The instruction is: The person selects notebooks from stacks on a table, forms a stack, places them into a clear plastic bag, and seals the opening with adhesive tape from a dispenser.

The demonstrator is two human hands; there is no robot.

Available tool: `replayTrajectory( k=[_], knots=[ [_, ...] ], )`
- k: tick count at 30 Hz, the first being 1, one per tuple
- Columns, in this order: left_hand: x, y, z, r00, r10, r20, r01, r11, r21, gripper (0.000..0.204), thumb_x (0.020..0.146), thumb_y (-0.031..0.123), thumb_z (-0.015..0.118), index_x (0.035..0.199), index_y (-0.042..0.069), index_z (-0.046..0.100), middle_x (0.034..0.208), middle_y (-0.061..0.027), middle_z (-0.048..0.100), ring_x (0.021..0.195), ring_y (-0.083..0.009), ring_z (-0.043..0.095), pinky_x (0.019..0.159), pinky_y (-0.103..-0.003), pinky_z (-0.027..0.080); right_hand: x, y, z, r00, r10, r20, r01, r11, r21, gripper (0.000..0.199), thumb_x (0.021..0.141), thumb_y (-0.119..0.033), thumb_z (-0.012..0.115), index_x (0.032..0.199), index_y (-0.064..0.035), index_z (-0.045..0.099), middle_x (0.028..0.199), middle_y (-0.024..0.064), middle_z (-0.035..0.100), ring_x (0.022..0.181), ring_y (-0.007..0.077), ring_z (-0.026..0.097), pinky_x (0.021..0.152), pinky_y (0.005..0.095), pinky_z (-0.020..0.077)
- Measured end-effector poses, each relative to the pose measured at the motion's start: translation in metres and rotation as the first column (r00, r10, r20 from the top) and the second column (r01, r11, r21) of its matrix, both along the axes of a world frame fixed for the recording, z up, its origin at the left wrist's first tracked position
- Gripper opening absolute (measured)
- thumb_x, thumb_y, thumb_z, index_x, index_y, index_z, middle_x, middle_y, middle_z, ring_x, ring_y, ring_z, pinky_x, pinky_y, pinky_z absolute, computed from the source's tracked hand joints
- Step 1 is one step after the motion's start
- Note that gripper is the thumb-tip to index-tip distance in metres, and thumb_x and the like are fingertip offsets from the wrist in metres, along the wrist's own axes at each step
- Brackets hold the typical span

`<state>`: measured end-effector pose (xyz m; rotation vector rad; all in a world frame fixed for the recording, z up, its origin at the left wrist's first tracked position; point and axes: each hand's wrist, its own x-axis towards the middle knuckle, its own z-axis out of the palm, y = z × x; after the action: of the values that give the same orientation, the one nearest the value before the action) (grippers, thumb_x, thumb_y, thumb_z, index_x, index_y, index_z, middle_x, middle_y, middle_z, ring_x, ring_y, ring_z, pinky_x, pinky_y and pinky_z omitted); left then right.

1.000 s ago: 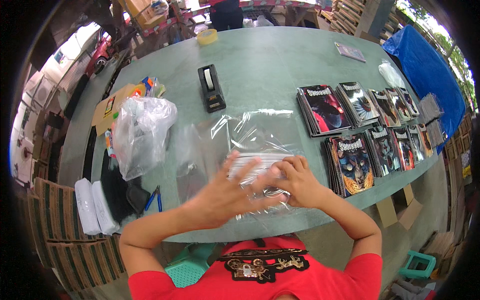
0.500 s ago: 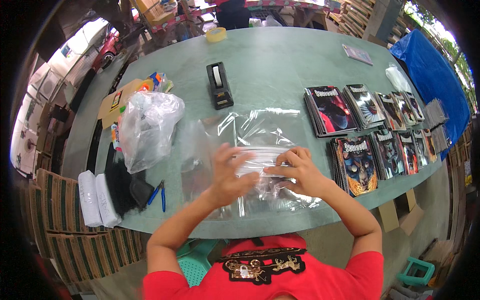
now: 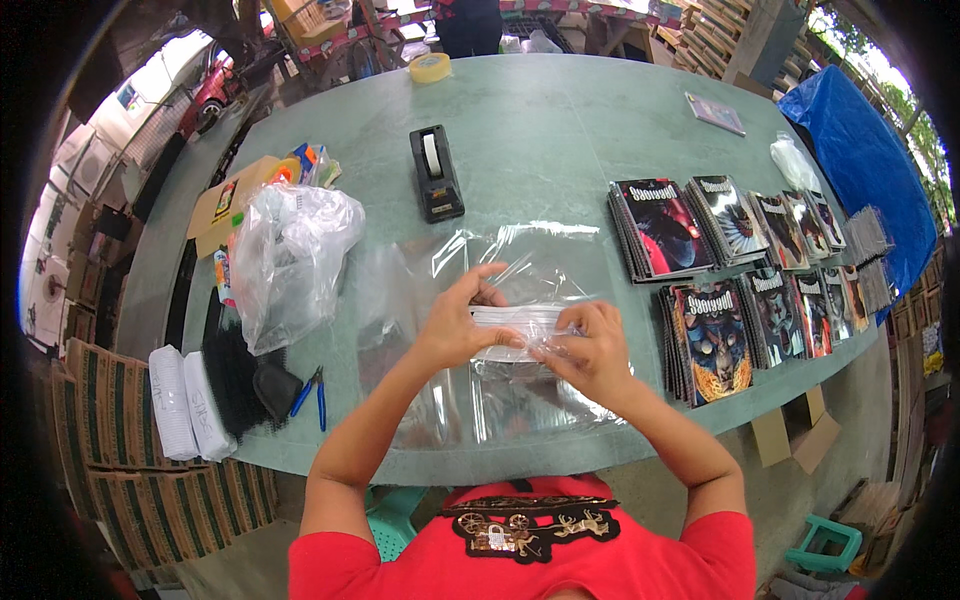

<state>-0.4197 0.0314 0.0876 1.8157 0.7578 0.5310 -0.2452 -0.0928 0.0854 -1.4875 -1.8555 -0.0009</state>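
A stack of white strips or cards [image 3: 515, 317] lies on a sheet of clear plastic film [image 3: 440, 408] near the front of the table. Around the stack's left end, the thumb and fingers of my left hand [image 3: 458, 325] are closed, gripping it from front and back. At the right end my right hand [image 3: 592, 352] has its fingers bent together, pinching the film against the stack. Its fingertips partly cover that end. Shiny creases run through the film around both hands.
A black tape dispenser [image 3: 437, 175] stands beyond the film, and spiral notebooks [image 3: 712, 335] fill the right side. To the left are a crumpled plastic bag [image 3: 290, 260], blue-handled pliers [image 3: 311, 396] and white wrapped bundles [image 3: 175, 405]. A tape roll [image 3: 430, 68] lies at the far edge.
My left hand, blurred and spread over the stack before, has closed around its left end. My right fingers have drawn together at the right end. The view has shifted slightly.
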Motion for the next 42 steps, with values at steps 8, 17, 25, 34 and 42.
replayTrajectory(
  k=[8,17,25,34,42],
  knots=[
    [0.018,0.031,0.029,0.907,-0.329,-0.263,0.362,0.928,0.086,0.035,0.063,0.012,0.074,0.094,0.001,0.063,0.081,-0.0108,0.062,0.074,-0.0197,0.059,0.07,-0.029,0.046,0.035,0.034,0.004,0.759,-0.146,-0.635,-0.278,0.809,-0.518,0.046,0.06,-0.017,0.079,0.1,-0.003,0.061,0.081,0.0074,0.058,0.072,0.016,0.056,0.067,0.0254,0.0442],
    [-0.007,-0.037,0.037,0.842,-0.32,-0.435,0.537,0.413,0.735,0.026,0.067,0.011,0.06,0.088,-0.002,0.056,0.077,-0.0104,0.052,0.075,-0.0252,0.052,0.062,-0.032,0.045,0.002,-0.006,0.048,0.87,0.312,0.381,-0.124,0.887,-0.444,0.02,0.068,-0.007,0.058,0.087,-0.0049,0.06,0.101,0.0089,0.059,0.097,0.0252,0.055,0.076,0.0345,0.0475],
    [-0.016,-0.049,0.0,0.926,-0.334,-0.176,0.287,0.323,0.902,0.019,0.06,0.008,0.058,0.077,0.001,0.057,0.08,-0.0083,0.051,0.076,-0.0236,0.052,0.066,-0.032,0.046,0.006,0.004,0.022,0.875,0.424,0.232,-0.305,0.857,-0.415,0.053,0.077,-0.01,0.052,0.128,-0.0028,0.039,0.136,0.0136,0.035,0.128,0.0284,0.031,0.104,0.0407,0.0271],
    [0.022,0.186,-0.061,0.802,0.575,0.161,-0.55,0.606,0.575,0.023,0.081,0.024,0.058,0.08,0.003,0.065,0.088,-0.0122,0.059,0.088,-0.0282,0.053,0.079,-0.038,0.04,-0.001,0.003,0.025,0.861,0.431,0.27,-0.268,0.836,-0.479,0.062,0.075,-0.005,0.048,0.134,-0.0014,0.03,0.141,0.0146,0.027,0.13,0.0305,0.027,0.104,0.0423,0.0256],
    [0.062,0.245,-0.119,0.626,0.724,0.291,-0.592,0.198,0.781,0.027,0.073,0.03,0.068,0.066,0.004,0.065,0.064,-0.0083,0.06,0.058,-0.0179,0.055,0.057,-0.034,0.043,0.006,0.005,0.031,0.868,0.446,0.218,-0.277,0.799,-0.534,0.056,0.078,-0.007,0.047,0.132,-0.0002,0.034,0.141,0.0154,0.028,0.131,0.031,0.026,0.103,0.0429,0.0273]
  ],
)
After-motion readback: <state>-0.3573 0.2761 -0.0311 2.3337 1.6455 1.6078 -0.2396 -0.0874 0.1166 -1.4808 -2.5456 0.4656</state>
